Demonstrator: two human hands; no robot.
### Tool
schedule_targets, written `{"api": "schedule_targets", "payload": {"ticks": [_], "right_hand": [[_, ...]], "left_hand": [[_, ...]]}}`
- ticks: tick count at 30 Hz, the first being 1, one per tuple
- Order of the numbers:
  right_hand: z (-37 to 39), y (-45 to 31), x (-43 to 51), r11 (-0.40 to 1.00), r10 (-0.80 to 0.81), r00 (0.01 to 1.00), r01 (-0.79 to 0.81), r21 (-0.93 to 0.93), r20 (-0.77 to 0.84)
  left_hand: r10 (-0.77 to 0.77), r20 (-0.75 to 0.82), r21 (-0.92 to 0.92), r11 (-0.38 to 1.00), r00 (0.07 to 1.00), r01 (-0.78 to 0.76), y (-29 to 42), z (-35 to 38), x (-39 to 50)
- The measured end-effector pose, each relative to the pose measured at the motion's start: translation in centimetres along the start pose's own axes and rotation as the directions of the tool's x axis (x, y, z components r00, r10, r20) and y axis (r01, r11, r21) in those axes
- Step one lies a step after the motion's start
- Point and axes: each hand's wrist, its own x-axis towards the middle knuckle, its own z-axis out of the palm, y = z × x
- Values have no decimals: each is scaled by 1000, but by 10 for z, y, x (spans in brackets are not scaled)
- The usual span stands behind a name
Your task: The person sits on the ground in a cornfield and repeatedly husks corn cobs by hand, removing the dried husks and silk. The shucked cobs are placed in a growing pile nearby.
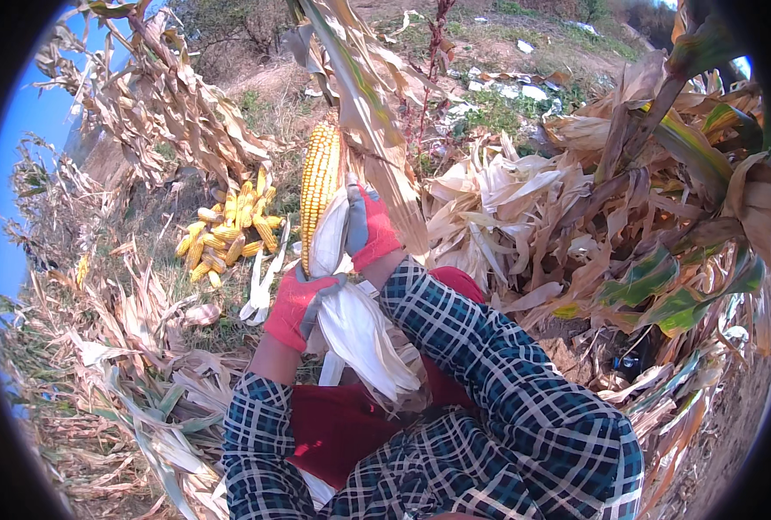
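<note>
A yellow ear of corn (320, 175) stands bare on its left side, close before me and still joined to a dry stalk at its top. Pale husk leaves (366, 338) are peeled down and hang from its lower end. My left hand (301, 302), in a red and grey work glove, grips the base of the ear and the husk below it. My right hand (369, 224), gloved alike, holds husk against the ear's right side. Its fingertips are partly hidden behind the husk.
Several husked corn ears (229, 227) lie in a pile on the grass at the left. Dry corn stalks (184, 110) stand behind them. A heap of dry husks (502, 201) and leafy stalks fills the right side. Broken dry leaves cover the ground at the lower left.
</note>
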Motion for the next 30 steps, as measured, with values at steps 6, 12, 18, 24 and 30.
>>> {"api": "schedule_targets", "payload": {"ticks": [6, 12, 18, 24, 30], "right_hand": [[0, -39, -13, 772, -29, 885, -276, 572, 465], [4, -60, -16, 990, -84, 414, -68, 123, 906], [-9, -60, -13, 969, 234, 676, -224, -107, 699], [-10, -36, 5, 591, 317, 899, -436, 678, 302], [5, 21, -11, 715, 351, 928, -354, 603, 128]], "left_hand": [[85, 20, -239, 968, 996, -78, -8, -38, 12], [264, -27, 84, 962, 964, -261, -18, -58, 4], [311, -392, 594, 804, 866, -20, -15, -74, 12], [565, -258, 931, 362, 783, 45, -12, -62, 11], [531, -22, 964, 234, 847, -122, -16, -9, 24]]}}
